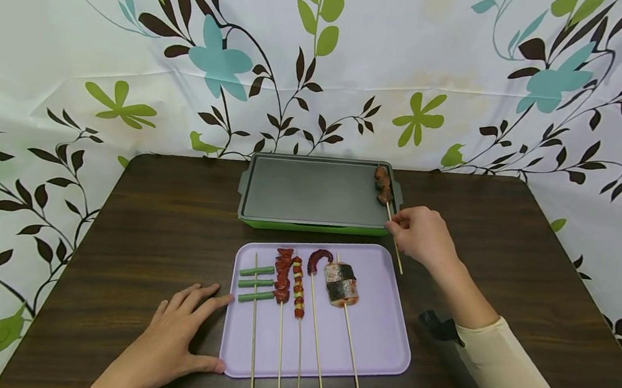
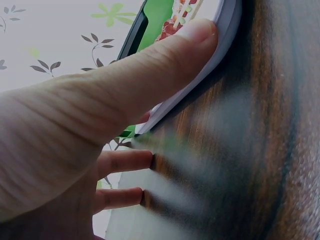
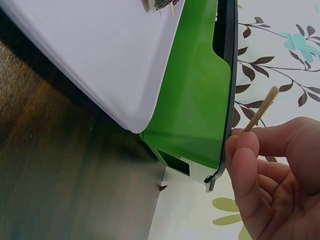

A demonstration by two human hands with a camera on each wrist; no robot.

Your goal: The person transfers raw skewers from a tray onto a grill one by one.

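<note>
My right hand (image 1: 425, 237) pinches the stick of a brown meat skewer (image 1: 384, 186) between thumb and fingers. The meat end lies over the right side of the dark griddle plate (image 1: 317, 191), and the stick's tail (image 3: 263, 109) pokes out of the pinch in the right wrist view. At the lilac tray (image 1: 381, 344), my left hand (image 1: 174, 331) is spread with thumb and index fingertip at the left rim. Two of its other fingers (image 2: 125, 161) reach down to the tabletop.
On the tray lie a green-stalk skewer (image 1: 256, 284), a red meat skewer (image 1: 283, 275), a red-and-yellow skewer (image 1: 299, 286), a tentacle skewer (image 1: 314, 262) and a fish skewer (image 1: 342, 283). The griddle has a green base (image 3: 192, 95). A leaf-patterned cloth (image 1: 357, 67) hangs behind the dark wooden table (image 1: 173, 218).
</note>
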